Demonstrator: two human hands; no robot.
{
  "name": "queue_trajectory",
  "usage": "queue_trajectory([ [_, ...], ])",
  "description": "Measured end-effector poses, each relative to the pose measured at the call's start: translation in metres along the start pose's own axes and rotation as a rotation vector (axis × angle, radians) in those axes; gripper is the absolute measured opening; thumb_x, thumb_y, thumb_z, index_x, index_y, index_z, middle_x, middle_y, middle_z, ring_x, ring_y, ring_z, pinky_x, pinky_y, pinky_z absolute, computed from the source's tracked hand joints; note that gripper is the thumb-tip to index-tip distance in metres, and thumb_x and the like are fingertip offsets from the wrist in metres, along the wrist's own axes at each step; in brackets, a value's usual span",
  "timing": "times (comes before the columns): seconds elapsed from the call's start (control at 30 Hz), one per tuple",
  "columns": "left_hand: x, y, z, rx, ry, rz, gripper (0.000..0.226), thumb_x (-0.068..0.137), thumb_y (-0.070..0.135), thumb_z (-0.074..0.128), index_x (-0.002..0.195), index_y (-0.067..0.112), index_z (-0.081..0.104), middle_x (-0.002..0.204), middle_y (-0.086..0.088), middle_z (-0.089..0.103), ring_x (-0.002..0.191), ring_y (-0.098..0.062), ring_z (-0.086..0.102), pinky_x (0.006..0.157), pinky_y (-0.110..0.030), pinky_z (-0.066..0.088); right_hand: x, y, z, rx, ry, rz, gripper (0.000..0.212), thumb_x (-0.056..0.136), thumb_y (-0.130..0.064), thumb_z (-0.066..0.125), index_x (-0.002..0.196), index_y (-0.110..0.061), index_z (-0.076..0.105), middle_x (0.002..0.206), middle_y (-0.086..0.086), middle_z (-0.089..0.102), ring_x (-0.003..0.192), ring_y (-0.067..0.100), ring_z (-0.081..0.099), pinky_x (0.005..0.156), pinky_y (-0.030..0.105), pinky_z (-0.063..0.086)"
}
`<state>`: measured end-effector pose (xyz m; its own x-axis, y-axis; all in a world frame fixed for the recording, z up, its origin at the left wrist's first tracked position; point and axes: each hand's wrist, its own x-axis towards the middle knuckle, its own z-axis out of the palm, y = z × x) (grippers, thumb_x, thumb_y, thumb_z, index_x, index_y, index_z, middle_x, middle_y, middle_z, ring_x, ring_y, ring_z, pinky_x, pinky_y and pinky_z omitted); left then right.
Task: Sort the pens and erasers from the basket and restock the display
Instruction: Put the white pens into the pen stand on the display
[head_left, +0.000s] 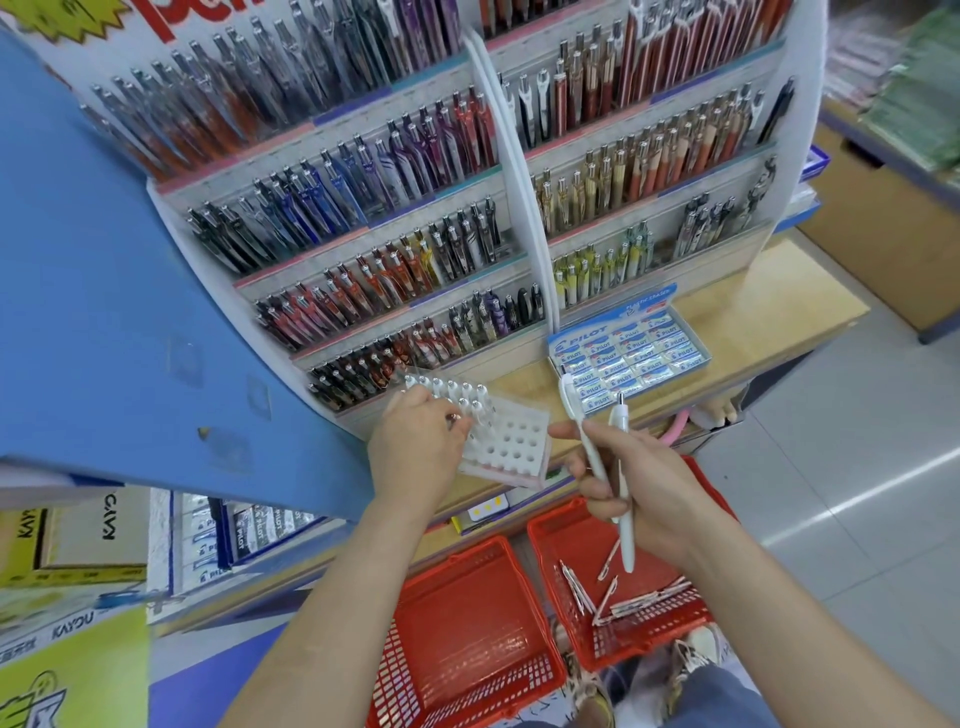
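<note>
Your right hand (641, 491) has its grip closed round two white pens (592, 452), clicker ends up, above the right basket (634, 649), where more pens (644, 600) lie. Your left hand (415, 441) curls onto the holed rack (519, 441) on the desk (753, 322), by its pen row (452, 387). I cannot tell whether that grip holds anything. The eraser box (628, 358) stands just beyond, and the left basket (467, 639) sits below.

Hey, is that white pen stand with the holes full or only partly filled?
Partly filled. The pen stand has white pens in its far rows by the left hand; the nearer rows of holes are empty.
</note>
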<state>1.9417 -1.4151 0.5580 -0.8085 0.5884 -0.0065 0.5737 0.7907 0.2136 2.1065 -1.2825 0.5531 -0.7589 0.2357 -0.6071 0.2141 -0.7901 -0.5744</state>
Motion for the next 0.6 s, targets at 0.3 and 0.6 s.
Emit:
queue_trajectory([
  [0.3, -0.017, 0.032, -0.037, -0.809, -0.241, -0.109, 0.014, 0.089, 0.029, 0.062, 0.095, 0.02, 0.071, 0.077, 0.005, 0.068, 0.067, -0.011, 0.06, 0.063, -0.028, 0.051, -0.012, -0.01, 0.012, -0.243, -0.177, -0.018, 0.025, 0.092, -0.034, 0.052, 0.097, -0.02, 0.073, 0.059, 0.006, 0.045, 0.04, 0.01, 0.031, 0.04, 0.02, 0.017],
  [0.6, -0.017, 0.031, -0.055, -1.21, -0.236, -0.243, 0.011, 0.084, 0.0, 0.064, 0.092, 0.006, 0.068, 0.068, -0.008, 0.065, 0.059, -0.016, 0.061, 0.061, -0.027, 0.057, -0.009, -0.008, 0.013, -0.369, -0.186, 0.003, 0.028, 0.09, -0.033, 0.056, 0.095, -0.01, 0.071, 0.06, 0.002, 0.048, 0.044, 0.01, 0.031, 0.042, 0.022, 0.012],
])
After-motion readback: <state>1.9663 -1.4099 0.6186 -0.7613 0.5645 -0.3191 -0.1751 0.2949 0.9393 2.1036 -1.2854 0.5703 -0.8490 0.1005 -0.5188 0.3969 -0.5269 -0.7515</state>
